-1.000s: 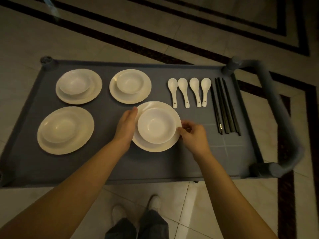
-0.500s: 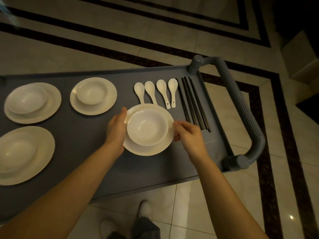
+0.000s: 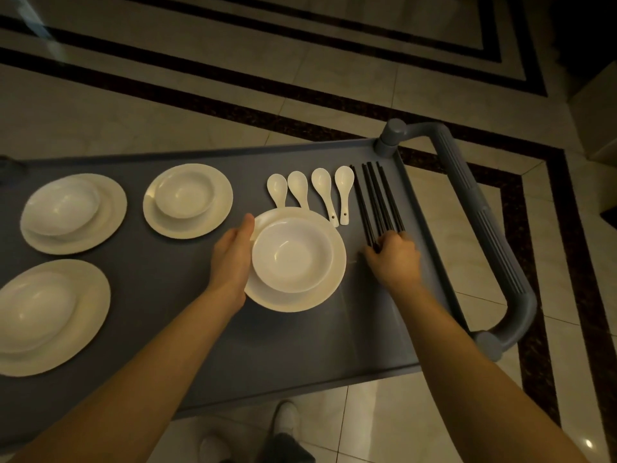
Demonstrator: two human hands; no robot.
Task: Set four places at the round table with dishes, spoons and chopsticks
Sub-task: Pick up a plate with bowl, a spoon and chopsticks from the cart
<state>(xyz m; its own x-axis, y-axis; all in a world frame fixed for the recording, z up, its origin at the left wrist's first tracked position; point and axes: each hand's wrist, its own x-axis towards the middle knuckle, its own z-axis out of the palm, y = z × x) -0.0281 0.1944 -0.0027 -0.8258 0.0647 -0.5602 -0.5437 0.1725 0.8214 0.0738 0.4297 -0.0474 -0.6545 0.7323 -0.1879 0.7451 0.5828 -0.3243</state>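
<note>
A white plate (image 3: pixel 320 295) with a white bowl (image 3: pixel 292 255) on it is held above the grey cart (image 3: pixel 167 295); my left hand (image 3: pixel 232 259) grips its left rim. My right hand (image 3: pixel 392 260) rests on the near ends of the black chopsticks (image 3: pixel 375 198) at the cart's right side, fingers curled over them. Several white spoons (image 3: pixel 322 190) lie in a row between plate and chopsticks. Three more plate-and-bowl sets sit on the cart: one behind (image 3: pixel 188 200), one at far left (image 3: pixel 73 212), one near left (image 3: pixel 46 315).
The cart's grey handle (image 3: pixel 480 235) curves along its right end. Around it is pale tiled floor with dark inlaid bands (image 3: pixel 300 125). My shoes (image 3: pixel 287 419) show below the cart's near edge.
My right hand left the plate's right rim and moved right onto the chopstick ends. My left hand alone now holds the plate and bowl. The camera view shifted slightly.
</note>
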